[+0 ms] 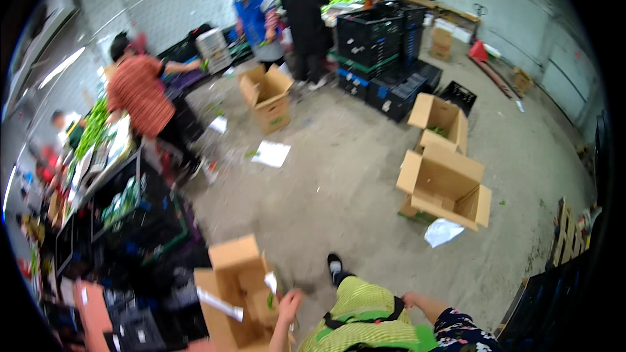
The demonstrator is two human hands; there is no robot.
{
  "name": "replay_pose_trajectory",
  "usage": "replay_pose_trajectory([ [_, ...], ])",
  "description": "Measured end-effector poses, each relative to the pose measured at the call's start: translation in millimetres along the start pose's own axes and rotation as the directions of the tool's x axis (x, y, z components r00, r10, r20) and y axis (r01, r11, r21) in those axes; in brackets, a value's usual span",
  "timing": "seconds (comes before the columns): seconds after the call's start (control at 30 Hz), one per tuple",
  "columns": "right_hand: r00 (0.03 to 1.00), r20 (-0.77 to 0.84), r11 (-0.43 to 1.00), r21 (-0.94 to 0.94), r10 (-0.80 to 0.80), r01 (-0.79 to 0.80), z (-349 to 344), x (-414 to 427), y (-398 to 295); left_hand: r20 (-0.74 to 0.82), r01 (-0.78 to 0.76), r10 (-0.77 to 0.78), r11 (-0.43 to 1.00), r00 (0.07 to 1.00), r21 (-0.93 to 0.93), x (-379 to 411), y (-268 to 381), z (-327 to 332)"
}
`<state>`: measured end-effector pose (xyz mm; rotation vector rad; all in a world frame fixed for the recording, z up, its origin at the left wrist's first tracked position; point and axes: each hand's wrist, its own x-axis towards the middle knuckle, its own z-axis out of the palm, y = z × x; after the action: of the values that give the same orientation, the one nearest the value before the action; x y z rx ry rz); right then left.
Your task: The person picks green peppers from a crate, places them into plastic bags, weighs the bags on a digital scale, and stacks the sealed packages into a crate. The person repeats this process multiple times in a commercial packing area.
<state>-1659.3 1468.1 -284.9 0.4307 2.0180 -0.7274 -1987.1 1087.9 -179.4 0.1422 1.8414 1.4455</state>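
My left hand hangs low in front of me, just right of an open cardboard box. Its fingers look curled, and whether it touches the box wall is unclear. White paper lies across that box, and a bit of green leaf shows near its right side. At my right hip, my right hand is beside the black strap over my yellow-green checked apron. Its fingertips are partly hidden there, so a grip on the strap cannot be made out.
Ahead on the right stand open cardboard boxes, with black crates stacked behind. Another open box stands farther off. White paper lies on the concrete floor. People work at tables of greens; dark crates line the left.
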Motion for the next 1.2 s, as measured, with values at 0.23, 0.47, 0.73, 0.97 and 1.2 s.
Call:
replay_pose_trajectory([
  [0.23,0.982,-0.094,0.664,0.747,0.165,-0.04,-261.0,79.2,-142.7,-0.378,0.533,-0.556,0.828,0.741,-0.175,11.5,-36.0,-94.8],
  [0.47,0.939,-0.34,0.647,0.729,0.056,0.225,-458.8,206.9,-260.5,-0.361,0.515,-0.602,0.797,0.712,-0.315,70.0,-0.2,-116.4],
  [0.73,0.945,-0.328,0.901,0.414,0.014,0.131,-561.8,272.4,-320.6,-0.269,0.371,-0.429,0.897,0.862,-0.241,316.2,72.2,-229.0],
  [0.97,0.961,-0.188,0.852,0.518,0.201,-0.077,-616.0,342.1,-315.9,-0.478,0.286,-0.372,0.926,0.796,-0.244,533.8,272.2,-369.5],
  [1.2,0.95,-0.197,0.83,0.548,0.244,-0.1,-732.6,395.5,-412.1,-0.266,0.317,-0.3,0.948,0.916,0.021,695.7,347.3,-446.1],
])
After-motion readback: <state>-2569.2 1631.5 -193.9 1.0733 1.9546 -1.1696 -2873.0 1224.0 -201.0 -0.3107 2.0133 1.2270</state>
